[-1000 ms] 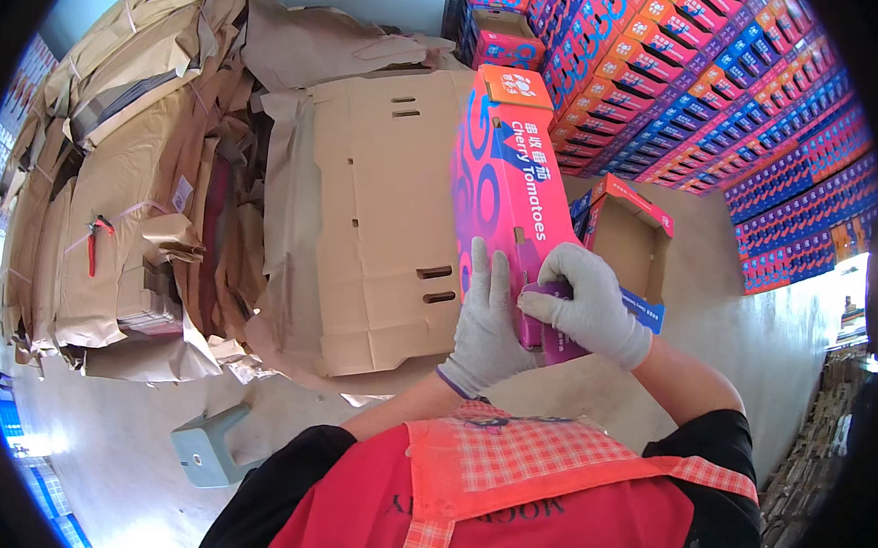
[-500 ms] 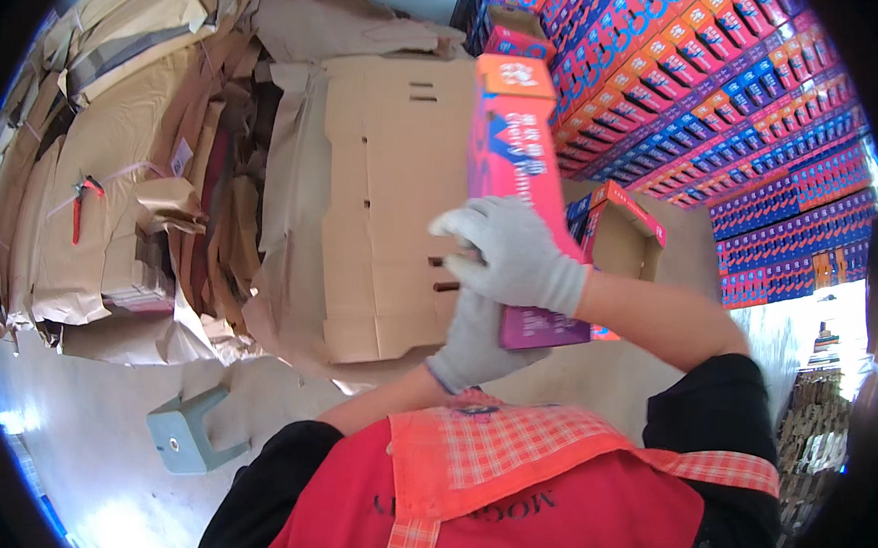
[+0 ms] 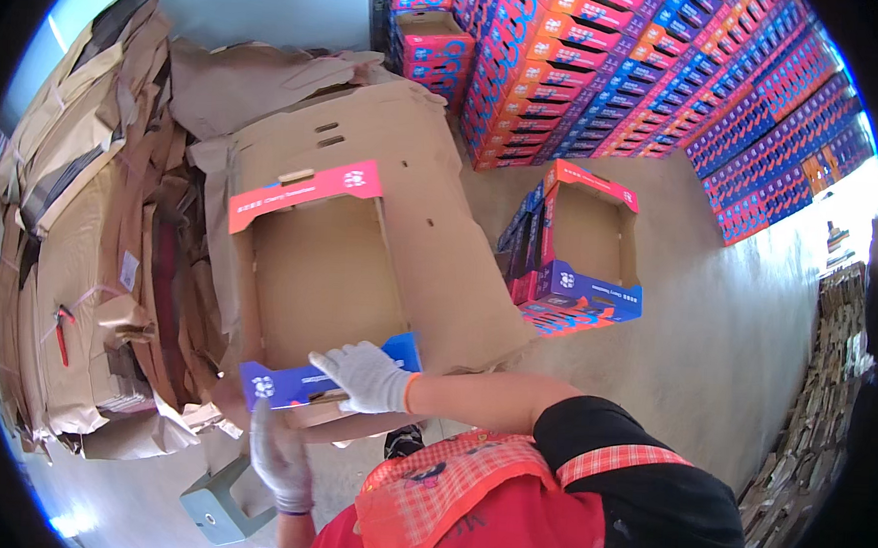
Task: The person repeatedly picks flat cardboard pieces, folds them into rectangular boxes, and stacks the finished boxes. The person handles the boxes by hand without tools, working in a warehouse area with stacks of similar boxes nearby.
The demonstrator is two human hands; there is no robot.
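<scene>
An open-topped cardboard tray box [image 3: 326,284], with a pink far wall and a blue near wall, sits on a stack of flat brown cardboard [image 3: 450,245]. My right hand [image 3: 366,377], in a grey-white glove, grips the near wall, its fingers over the rim. My left hand [image 3: 281,463], gloved too and slightly blurred, is at the near left corner with its fingers stretched out. Whether the left fingertips touch the box, I cannot tell.
To the right, a stack of finished tray boxes [image 3: 594,237] stands on the floor. Tall rows of coloured boxes [image 3: 585,75] line the back. Bundled cardboard [image 3: 95,288] with red-handled pliers [image 3: 62,334] is at the left, and a grey-green stool [image 3: 221,504] stands below it.
The tray box, held up on its side by both hands before, now lies open side up farther left on the cardboard. My hands have separated, and the view has shifted right.
</scene>
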